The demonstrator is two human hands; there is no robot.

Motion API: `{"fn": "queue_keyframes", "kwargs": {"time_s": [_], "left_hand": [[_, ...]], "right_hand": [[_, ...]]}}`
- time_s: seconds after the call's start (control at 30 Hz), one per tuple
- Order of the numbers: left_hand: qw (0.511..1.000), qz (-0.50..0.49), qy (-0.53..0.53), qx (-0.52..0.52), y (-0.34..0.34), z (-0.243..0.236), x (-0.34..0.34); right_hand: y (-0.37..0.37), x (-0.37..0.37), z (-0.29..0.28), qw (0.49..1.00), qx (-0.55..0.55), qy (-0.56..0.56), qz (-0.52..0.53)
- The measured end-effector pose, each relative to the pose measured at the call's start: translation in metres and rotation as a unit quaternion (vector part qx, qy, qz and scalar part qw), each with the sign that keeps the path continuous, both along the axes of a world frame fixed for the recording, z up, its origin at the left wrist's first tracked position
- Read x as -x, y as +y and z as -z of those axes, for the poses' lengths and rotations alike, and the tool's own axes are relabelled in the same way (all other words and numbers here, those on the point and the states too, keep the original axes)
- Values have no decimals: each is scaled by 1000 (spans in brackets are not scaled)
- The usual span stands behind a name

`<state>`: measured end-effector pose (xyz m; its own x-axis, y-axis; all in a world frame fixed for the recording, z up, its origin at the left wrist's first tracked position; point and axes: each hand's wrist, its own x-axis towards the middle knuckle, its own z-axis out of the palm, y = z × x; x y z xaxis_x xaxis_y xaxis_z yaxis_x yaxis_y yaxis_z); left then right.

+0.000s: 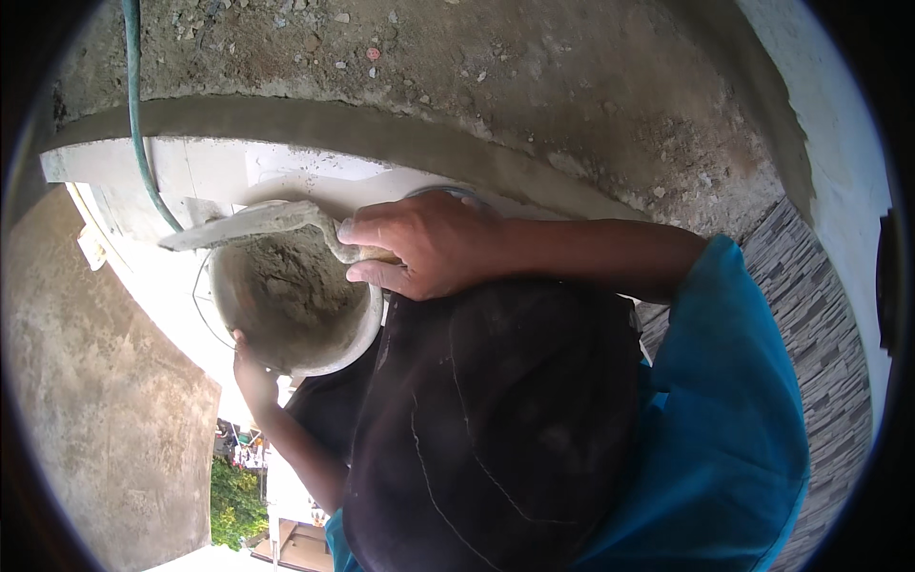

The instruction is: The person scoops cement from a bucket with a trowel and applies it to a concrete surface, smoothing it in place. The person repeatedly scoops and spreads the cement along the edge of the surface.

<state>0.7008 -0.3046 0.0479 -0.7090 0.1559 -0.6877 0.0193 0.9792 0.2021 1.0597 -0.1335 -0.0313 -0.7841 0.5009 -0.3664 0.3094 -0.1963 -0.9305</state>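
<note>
My right hand is closed round the handle of a mortar-coated trowel. Its blade lies across the far rim of a pale bucket, with the tip pointing left. Inside the bucket is wet grey mortar, smeared up the walls. Low on the left side of the bucket, my left hand grips it near the rim; part of that hand is hidden by the bucket. A thin wire handle hangs out on the bucket's left side.
A green hose runs down to the white ledge behind the bucket. Beyond that ledge lies rough ground with loose stones. A stained concrete surface is at left, striped tiling at right. Part of a round object shows behind my right hand.
</note>
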Motion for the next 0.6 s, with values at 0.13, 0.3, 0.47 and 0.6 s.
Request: {"fn": "queue_keyframes", "kwargs": {"time_s": [0.13,0.3,0.47,0.6], "left_hand": [[999,-7,-28,31,2,-2,-2],[998,-37,40,39,-27,3,4],[998,-61,31,4,-44,7,0],[995,-87,45,19,-43,4,-8]], "right_hand": [[9,13,-3,990,-8,10,-139],[11,-16,77,980,5,-84,178],[6,-26,163,953,-88,-207,206],[10,-26,171,962,-2,-258,94]]}}
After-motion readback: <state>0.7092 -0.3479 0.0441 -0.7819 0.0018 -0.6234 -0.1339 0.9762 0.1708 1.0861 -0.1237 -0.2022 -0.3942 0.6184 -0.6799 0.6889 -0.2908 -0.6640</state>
